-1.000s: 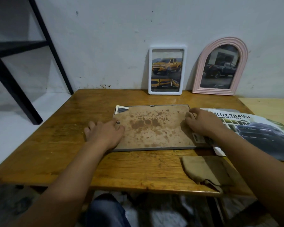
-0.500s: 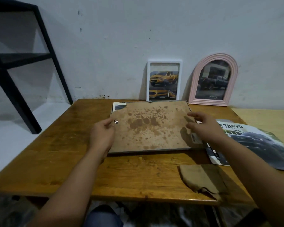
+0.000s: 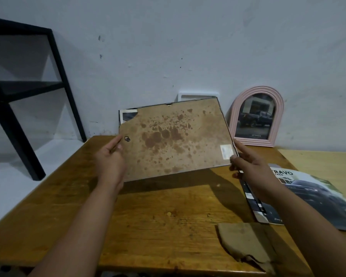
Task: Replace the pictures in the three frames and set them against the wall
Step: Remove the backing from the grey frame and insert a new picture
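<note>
I hold a large frame [image 3: 176, 138] up off the wooden table [image 3: 158, 212], its stained brown backing board facing me. A torn corner at its upper left shows a bit of picture. My left hand [image 3: 111, 160] grips the left edge and my right hand [image 3: 250, 166] grips the lower right corner. Behind it a white frame [image 3: 198, 95] leans on the wall, mostly hidden. A pink arched frame [image 3: 256, 116] with a dark truck picture leans on the wall to the right.
A car brochure [image 3: 312, 194] lies open on the table at the right. A brown cloth pouch [image 3: 248, 244] sits near the front edge. A black metal shelf [image 3: 24, 92] stands to the left. A lighter tabletop [image 3: 324, 160] adjoins at the right.
The large frame lay flat on the table; both hands have lifted and tilted it up toward the wall, and it now covers the white frame.
</note>
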